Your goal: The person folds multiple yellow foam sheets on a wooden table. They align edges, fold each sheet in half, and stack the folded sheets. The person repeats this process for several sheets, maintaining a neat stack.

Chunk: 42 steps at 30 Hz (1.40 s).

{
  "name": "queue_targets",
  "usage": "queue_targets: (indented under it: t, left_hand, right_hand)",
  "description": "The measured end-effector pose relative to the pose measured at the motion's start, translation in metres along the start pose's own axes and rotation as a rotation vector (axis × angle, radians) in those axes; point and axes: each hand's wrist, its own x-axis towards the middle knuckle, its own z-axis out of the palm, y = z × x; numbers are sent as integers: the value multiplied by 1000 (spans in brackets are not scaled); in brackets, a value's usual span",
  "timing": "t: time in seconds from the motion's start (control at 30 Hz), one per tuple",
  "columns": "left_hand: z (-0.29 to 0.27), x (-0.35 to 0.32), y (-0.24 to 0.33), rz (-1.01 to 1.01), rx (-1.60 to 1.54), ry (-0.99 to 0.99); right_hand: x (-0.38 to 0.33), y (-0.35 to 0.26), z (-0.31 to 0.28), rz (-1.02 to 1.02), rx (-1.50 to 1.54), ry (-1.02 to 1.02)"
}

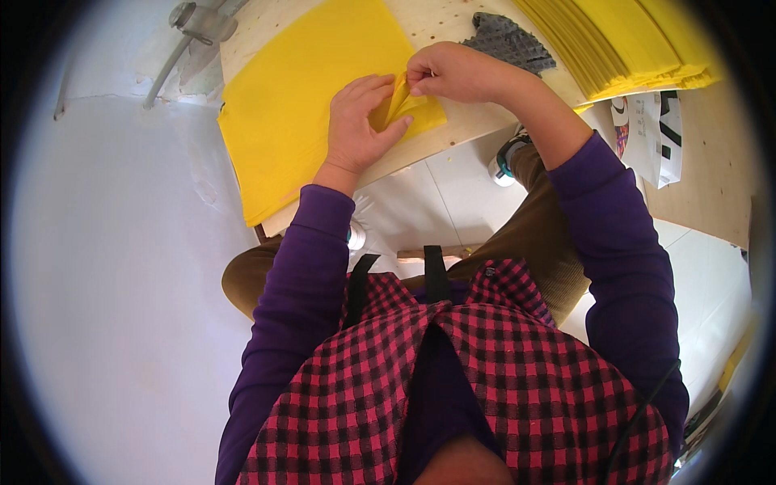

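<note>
A thin, soft yellow sheet [299, 105] lies across the wooden table [453, 136], close to its near edge. My right hand [453, 74] pinches a raised fold at the sheet's right side between thumb and fingertips. Beside it, my left hand [362, 121] rests on the same sheet with thumb and fingers apart, around the lifted fold. Whether the sheet is cloth or plastic, and whether it is one layer or several, I cannot tell.
A crumpled dark grey cloth [509, 42] lies beyond my right hand. At the far right is a thick stack of folded yellow sheets [622, 40]. A printed white bag [651, 137] hangs below that stack. A metal fitting [200, 23] juts from the left wall.
</note>
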Motion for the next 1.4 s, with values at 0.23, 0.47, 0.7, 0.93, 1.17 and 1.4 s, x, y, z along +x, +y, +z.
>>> queue_targets:
  t: [0.23,0.47,0.7,0.93,1.17,1.4]
  left_hand:
    - [1,1,0,2,14,-14]
    - [1,0,-1,-4,-3,-4]
    - [2,0,-3,-57,-112,26]
    - [2,1,-5,-31,-176,29]
    - [3,1,-6,-41,-150,29]
    - [3,1,-5,-47,-165,29]
  right_hand:
    - [0,-3,-3,-15,-7,-1]
    - [-1,-1,-1,-64,19,95]
    - [-8,5,-17,4,-12,-7]
    - [-8,6,-3,97,-131,-117]
    - [-5,7,-1,116,-110,-95]
    - [-6,4,6,17,-125,-92]
